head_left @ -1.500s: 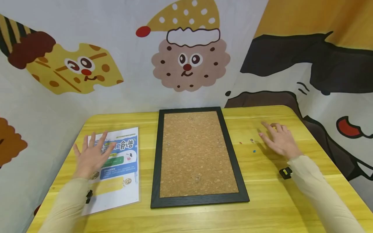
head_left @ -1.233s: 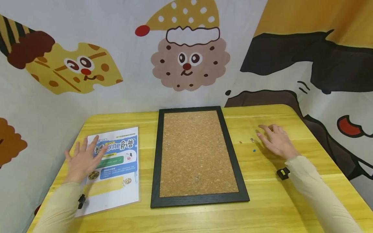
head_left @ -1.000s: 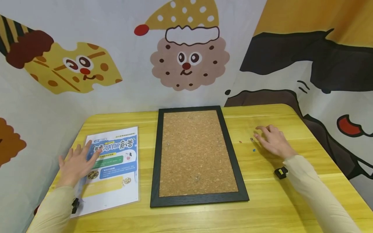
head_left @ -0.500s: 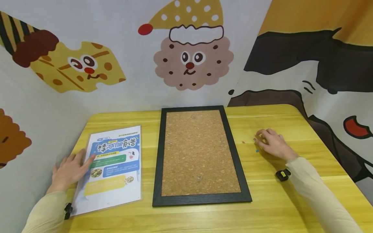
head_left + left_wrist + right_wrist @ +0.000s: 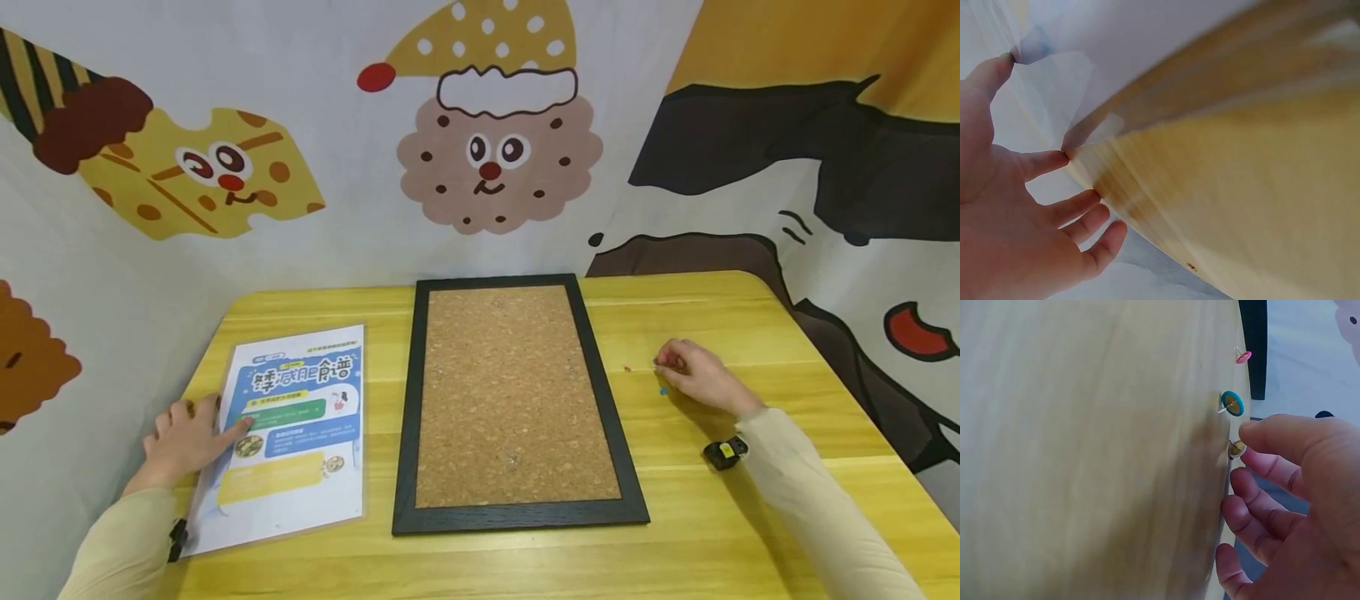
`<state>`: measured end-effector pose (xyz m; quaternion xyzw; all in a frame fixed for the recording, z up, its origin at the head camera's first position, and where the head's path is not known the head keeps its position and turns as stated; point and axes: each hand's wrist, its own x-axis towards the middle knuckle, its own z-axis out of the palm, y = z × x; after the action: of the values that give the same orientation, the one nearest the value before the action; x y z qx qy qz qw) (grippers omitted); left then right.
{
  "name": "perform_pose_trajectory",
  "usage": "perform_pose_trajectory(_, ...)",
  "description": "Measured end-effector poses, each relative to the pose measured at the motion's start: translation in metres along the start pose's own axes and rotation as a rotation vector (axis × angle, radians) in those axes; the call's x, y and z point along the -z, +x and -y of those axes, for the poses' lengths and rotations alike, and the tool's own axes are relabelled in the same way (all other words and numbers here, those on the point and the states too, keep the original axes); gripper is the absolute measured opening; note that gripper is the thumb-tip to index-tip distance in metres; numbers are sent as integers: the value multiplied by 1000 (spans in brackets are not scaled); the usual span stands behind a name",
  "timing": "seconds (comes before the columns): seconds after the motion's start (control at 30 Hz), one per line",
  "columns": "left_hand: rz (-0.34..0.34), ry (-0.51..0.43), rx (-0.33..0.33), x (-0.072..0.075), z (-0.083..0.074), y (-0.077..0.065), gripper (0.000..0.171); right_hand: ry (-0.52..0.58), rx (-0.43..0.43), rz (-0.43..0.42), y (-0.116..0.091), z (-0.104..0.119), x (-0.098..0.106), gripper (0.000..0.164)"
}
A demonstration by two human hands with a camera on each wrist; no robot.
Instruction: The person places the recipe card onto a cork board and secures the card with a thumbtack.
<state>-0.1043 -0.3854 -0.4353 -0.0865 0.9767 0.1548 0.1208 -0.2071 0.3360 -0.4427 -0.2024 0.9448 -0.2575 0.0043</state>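
Note:
My left hand lies at the left edge of a laminated printed sheet. Its thumb rests on the sheet; in the left wrist view the index fingertip touches the plastic edge and the other fingers extend past it. On the table's right side, my right hand has its thumb and index fingertips on a pale-rimmed thumbtack, pinching it at the edge. A blue thumbtack lies close to the thumb, and a pink-red thumbtack lies farther off.
A cork board in a black frame lies mid-table between the hands. Several clear, shiny spots show on its cork. Behind the wooden table hangs a cartoon-printed cloth.
My left hand has moved left and down, from above the sheet to its left edge. My right hand has come in toward the tacks, its fingers closing on the pale one.

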Motion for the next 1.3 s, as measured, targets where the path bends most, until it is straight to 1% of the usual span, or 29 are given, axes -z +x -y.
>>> perform_pose_trajectory(0.1, -15, -4, -2, -2, 0, 2, 97, 45, -3, 8, 0, 0, -1, 4)
perform_pose_trajectory(0.17, -24, -4, -12, -2, 0, 3, 97, 56, -9, 11, -1, -1, -2, 5)
perform_pose_trajectory(0.27, -18, -13, -23, -2, 0, 4, 98, 60, -11, 11, -1, -1, -3, 6)
perform_pose_trajectory(0.43, -10, -16, 19, -2, -7, 5, 99, 65, -13, 12, 0, -2, -4, 7)
perform_pose_trajectory(0.57, -31, 13, 54, -3, -14, 6, 89, 76, -13, 2, -1, -3, -5, 6)
perform_pose_trajectory(0.73, -61, 27, 61, -2, -18, 7, 81, 85, 1, -35, -2, -2, -5, 7)
perform_pose_trajectory(0.87, -63, -6, 66, -2, -17, 7, 82, 77, 0, -55, -3, -3, -5, 7)
perform_pose_trajectory(0.97, -50, -43, 59, -1, -16, 8, 87, 78, -15, -68, -3, -4, -4, 5)
perform_pose_trajectory(1.03, -39, -54, 33, 0, -14, 8, 89, 79, -24, -75, -4, -5, -4, 5)
perform_pose_trajectory(1.17, 27, -119, -9, 6, -12, 9, 93, 86, -43, -71, -4, -7, -2, 5)
perform_pose_trajectory(1.23, 73, -178, -22, 9, -10, 8, 94, 101, -54, -61, -4, -7, -1, 5)
perform_pose_trajectory(1.3, 108, -235, -39, 13, -7, 7, 92, 110, -63, -54, -3, -7, -1, 4)
